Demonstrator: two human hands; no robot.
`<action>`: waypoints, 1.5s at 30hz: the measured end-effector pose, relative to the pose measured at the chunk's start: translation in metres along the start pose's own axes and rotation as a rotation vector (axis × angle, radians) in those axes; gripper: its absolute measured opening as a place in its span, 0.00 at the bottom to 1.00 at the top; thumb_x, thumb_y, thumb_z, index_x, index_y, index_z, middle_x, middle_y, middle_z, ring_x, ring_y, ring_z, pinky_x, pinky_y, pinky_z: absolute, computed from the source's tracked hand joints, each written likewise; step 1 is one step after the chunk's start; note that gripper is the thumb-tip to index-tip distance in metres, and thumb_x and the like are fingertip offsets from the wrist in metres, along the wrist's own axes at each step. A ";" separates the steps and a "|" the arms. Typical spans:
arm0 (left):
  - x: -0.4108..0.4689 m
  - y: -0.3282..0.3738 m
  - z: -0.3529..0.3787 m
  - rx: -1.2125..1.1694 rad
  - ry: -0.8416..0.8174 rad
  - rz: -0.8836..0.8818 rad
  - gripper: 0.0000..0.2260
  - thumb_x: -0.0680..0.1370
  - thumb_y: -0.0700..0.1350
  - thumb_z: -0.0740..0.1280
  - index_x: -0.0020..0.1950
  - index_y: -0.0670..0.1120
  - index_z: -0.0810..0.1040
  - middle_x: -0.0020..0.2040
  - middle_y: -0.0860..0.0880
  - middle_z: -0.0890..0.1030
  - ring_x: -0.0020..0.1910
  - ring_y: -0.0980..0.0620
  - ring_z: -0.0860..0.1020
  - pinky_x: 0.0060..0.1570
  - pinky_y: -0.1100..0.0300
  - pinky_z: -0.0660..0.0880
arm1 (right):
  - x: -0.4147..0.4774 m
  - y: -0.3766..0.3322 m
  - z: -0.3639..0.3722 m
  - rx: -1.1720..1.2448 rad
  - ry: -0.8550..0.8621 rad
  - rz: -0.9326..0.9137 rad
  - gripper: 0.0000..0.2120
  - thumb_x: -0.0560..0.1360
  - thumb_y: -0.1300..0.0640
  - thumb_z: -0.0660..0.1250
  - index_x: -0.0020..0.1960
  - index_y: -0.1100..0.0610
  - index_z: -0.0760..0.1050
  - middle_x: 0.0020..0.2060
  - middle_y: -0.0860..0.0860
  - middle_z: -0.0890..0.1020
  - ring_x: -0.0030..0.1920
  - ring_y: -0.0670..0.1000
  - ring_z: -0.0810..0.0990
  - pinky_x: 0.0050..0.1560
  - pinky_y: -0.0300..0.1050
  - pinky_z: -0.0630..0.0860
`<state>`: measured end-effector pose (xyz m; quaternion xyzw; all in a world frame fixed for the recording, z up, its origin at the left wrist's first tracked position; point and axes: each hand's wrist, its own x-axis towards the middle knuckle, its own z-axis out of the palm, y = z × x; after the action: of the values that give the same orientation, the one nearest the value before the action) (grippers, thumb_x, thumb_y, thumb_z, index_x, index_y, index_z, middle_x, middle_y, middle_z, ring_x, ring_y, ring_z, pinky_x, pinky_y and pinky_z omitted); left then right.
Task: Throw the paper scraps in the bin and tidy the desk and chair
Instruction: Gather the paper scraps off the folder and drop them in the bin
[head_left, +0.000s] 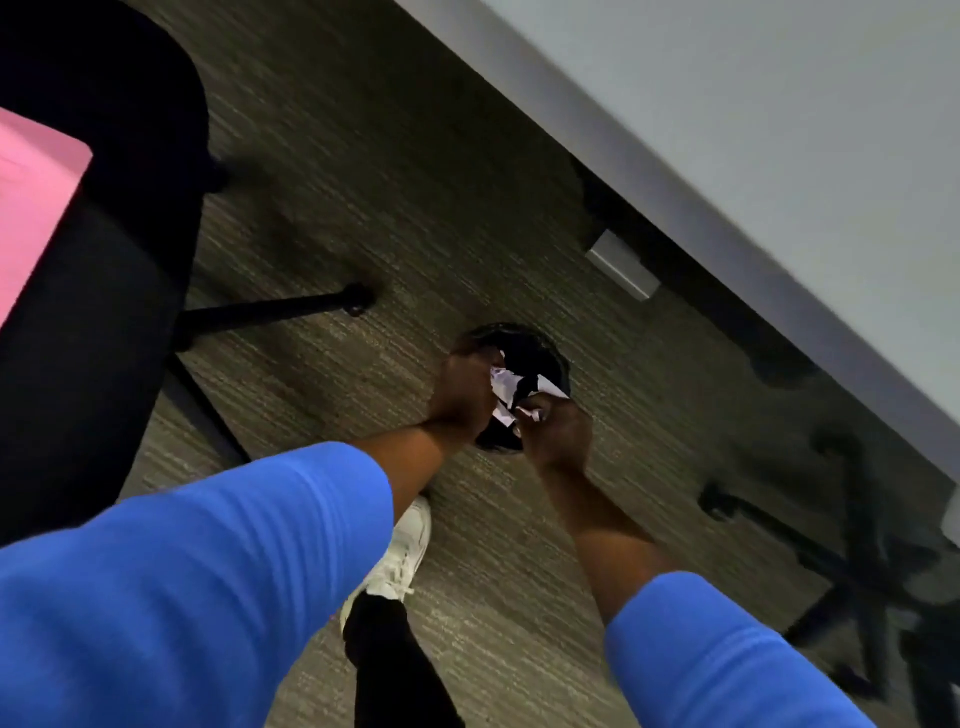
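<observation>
Bin (535, 353) is my landmark: directly above it I see left hand (460, 392) and right hand (558, 434) both clutching crumpled paper scraps (506, 387); chair (104, 270) well apart.

Crumpled white paper scraps (506, 387) look matt and creased. The floor (395, 208) is rough, ribbed grey carpet. The desk (753, 104) top seems smooth, pale laminate; blue sleeves (208, 571) are soft cloth.

Striped grey carpet (415, 208) (dim light)
</observation>
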<state>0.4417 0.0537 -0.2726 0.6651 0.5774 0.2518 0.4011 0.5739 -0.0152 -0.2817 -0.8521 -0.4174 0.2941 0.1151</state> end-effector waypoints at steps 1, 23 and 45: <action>0.003 -0.002 0.007 -0.022 0.016 -0.006 0.14 0.70 0.34 0.72 0.55 0.39 0.88 0.54 0.36 0.87 0.55 0.40 0.84 0.58 0.54 0.78 | 0.006 0.002 0.002 0.002 -0.014 0.012 0.05 0.71 0.60 0.78 0.47 0.55 0.89 0.42 0.53 0.89 0.43 0.53 0.86 0.38 0.33 0.69; -0.001 -0.028 0.039 0.016 -0.363 -0.410 0.34 0.84 0.45 0.65 0.85 0.36 0.52 0.80 0.36 0.69 0.80 0.36 0.68 0.74 0.49 0.70 | 0.003 -0.010 -0.008 -0.029 0.085 0.103 0.10 0.75 0.64 0.69 0.55 0.64 0.82 0.52 0.67 0.82 0.51 0.68 0.84 0.50 0.56 0.80; -0.124 -0.036 -0.300 0.045 -0.098 -0.509 0.04 0.76 0.48 0.69 0.49 0.53 0.82 0.42 0.55 0.87 0.43 0.54 0.86 0.49 0.50 0.83 | -0.156 -0.231 0.022 0.039 -0.158 -0.197 0.15 0.76 0.63 0.71 0.61 0.51 0.82 0.51 0.50 0.85 0.53 0.51 0.82 0.55 0.45 0.77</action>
<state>0.1563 0.0064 -0.1215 0.5183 0.7117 0.0974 0.4641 0.3376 0.0070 -0.1339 -0.7788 -0.5010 0.3556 0.1266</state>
